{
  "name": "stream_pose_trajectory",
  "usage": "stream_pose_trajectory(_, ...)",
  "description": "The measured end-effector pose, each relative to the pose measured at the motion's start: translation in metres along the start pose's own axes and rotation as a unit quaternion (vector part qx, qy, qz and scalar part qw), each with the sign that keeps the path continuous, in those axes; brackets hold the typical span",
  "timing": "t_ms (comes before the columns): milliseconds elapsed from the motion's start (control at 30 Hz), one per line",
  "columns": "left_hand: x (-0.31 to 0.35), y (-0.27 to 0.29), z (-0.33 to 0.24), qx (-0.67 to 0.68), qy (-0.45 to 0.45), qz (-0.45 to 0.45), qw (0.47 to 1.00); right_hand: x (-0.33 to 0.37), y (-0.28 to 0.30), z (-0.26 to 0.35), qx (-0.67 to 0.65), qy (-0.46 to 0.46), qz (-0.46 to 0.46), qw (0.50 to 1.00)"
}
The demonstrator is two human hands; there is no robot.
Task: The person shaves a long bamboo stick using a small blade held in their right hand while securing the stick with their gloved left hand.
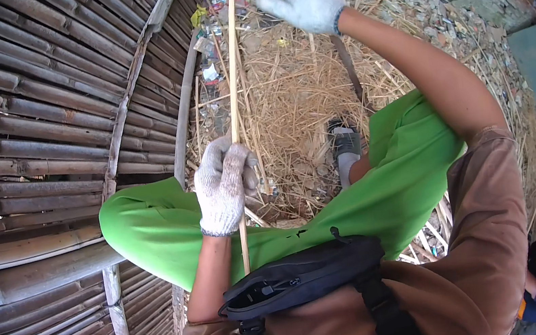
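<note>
1. One long, pale bamboo-like strip (233, 56) is standing nearly upright in the view. It is running from the top edge, through the left hand (223, 187), and down to the black bag (304, 279) at the person's front.
2. The left hand is wearing a soiled whitish glove and is grasping this strip, with its fingers bending around it, just above the green trousers (160, 227).
3. The right hand (306, 8), gloved also, is hanging farther forward, to the right of the strip's upper part. Its fingers are pointing toward the strip. Near the fingertips the details are blurring, so I cannot tell whether this hand is grasping some object or is staying free.
4. Many thin straw-coloured shavings (292, 95) are covering the ground between the legs. Below the right hand, a dark narrow bar (348, 67) is showing against them.
5. One dark shoe (346, 139) is resting among the shavings, between the two knees.
6. On the left side, a fence of bamboo slats (37, 131) is rising, and a grey pole (187, 103) is running beside it. Small pieces of litter (209, 73) are lying between the pole and the strip.
</note>
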State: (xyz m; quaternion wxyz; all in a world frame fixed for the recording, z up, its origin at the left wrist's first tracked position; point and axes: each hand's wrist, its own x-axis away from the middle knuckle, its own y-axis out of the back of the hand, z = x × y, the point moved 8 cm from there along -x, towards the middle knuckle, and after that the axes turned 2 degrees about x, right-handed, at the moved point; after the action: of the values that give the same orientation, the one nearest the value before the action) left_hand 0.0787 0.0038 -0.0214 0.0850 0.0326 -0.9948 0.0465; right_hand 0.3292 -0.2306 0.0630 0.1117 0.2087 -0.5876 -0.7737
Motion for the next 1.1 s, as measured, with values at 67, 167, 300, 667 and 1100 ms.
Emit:
stream_pose_trajectory(67,-0.001,0.000,-0.004,0.004,0.005,-0.010,1.000,0.026,-0.016,0.056,-0.020,0.073,0.017,0.997)
stream_pose_trajectory(167,-0.001,0.007,-0.009,0.038,-0.018,-0.022,0.999,0.049,-0.033,0.103,-0.061,0.148,0.006,0.987)
stream_pose_trajectory(300,-0.004,0.015,-0.009,0.060,-0.032,-0.018,0.998,0.082,-0.042,0.143,-0.021,0.175,0.088,0.980)
stream_pose_trajectory(667,0.012,0.006,-0.011,0.022,-0.017,0.008,1.000,0.056,-0.010,0.117,0.029,0.189,-0.064,0.979)
stream_pose_trajectory(1100,0.002,0.013,-0.017,0.137,-0.011,0.024,0.990,0.100,-0.033,0.168,-0.007,0.272,0.018,0.962)
